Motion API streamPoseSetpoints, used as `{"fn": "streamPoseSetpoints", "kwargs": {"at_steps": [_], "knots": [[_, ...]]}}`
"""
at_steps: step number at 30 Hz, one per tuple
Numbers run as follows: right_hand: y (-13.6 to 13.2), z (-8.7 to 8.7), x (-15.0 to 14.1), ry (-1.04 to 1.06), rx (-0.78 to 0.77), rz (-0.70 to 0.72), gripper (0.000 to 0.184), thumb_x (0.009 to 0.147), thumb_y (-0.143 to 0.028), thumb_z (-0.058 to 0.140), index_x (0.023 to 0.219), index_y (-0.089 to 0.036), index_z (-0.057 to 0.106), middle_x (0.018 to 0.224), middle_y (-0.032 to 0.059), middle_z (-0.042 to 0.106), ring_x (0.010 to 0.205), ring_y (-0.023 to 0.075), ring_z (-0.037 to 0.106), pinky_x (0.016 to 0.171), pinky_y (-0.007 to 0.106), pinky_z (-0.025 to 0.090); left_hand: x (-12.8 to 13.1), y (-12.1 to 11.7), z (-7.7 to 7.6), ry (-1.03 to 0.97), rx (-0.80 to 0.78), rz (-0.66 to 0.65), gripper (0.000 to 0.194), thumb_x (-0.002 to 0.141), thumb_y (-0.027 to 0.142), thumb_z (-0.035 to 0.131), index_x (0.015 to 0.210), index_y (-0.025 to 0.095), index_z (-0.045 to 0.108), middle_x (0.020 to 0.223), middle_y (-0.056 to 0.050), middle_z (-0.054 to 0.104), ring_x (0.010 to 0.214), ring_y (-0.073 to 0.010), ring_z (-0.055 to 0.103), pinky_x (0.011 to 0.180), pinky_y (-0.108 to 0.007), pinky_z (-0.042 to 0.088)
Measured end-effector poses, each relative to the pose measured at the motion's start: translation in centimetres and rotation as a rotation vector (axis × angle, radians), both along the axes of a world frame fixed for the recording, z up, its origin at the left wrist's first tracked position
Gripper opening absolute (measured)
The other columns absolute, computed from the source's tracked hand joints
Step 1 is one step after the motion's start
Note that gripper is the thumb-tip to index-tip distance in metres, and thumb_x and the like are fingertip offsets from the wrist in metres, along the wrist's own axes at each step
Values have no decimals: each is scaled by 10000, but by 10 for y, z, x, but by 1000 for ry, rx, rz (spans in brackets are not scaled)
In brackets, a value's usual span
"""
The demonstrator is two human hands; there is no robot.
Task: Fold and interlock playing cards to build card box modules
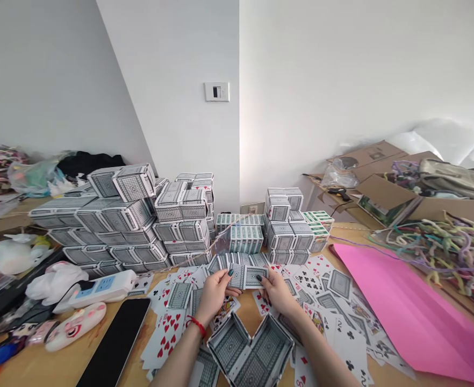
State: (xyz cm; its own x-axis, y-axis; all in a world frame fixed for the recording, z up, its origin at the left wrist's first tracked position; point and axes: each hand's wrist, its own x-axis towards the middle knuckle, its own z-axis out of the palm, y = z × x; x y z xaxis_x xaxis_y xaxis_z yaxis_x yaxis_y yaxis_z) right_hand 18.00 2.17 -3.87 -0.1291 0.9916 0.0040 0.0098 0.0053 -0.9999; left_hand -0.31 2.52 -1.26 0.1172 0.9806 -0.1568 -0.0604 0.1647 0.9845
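Note:
My left hand [216, 293] pinches a grey-backed playing card [237, 275] between thumb and fingers. In my right hand [278, 291] is another playing card [255, 277], back side up, its edge close against the first one. Whether the two cards are joined I cannot tell. Just below, between my forearms, lies a heart-shaped tray [257, 361] built of folded cards, with raised walls. Loose cards [168, 333] are scattered under and around both hands, some face up and some face down.
Stacks of folded-card blocks [128, 215] rise behind on the left, with smaller stacks [287, 236] at right. A black phone [114, 344] and a power strip [103, 287] lie left. Pink paper [406, 306] covers the right side, near a cardboard box [442, 207] and tangled cords [438, 247].

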Motion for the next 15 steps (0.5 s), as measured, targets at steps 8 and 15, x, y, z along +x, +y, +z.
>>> {"fn": "streamPoseSetpoints", "kwargs": {"at_steps": [8,15], "knots": [[-4,-1,-11,2,-12,-7,314,796,-512,465,719,-220,379,468,-103,373,339,55,306,338,179,239,5,-3,-3,83,21,-101,272,751,460,512,685,215,412,515,44,578,482,-180,637,470,-270,488],[-8,2,-12,32,-6,9,362,811,-571,417,719,-227,349,469,-108,387,328,61,336,331,181,296,5,-7,-1,176,41,-217,325,780,520,452,670,220,393,386,65,503,269,-103,420,309,-197,224]]}}
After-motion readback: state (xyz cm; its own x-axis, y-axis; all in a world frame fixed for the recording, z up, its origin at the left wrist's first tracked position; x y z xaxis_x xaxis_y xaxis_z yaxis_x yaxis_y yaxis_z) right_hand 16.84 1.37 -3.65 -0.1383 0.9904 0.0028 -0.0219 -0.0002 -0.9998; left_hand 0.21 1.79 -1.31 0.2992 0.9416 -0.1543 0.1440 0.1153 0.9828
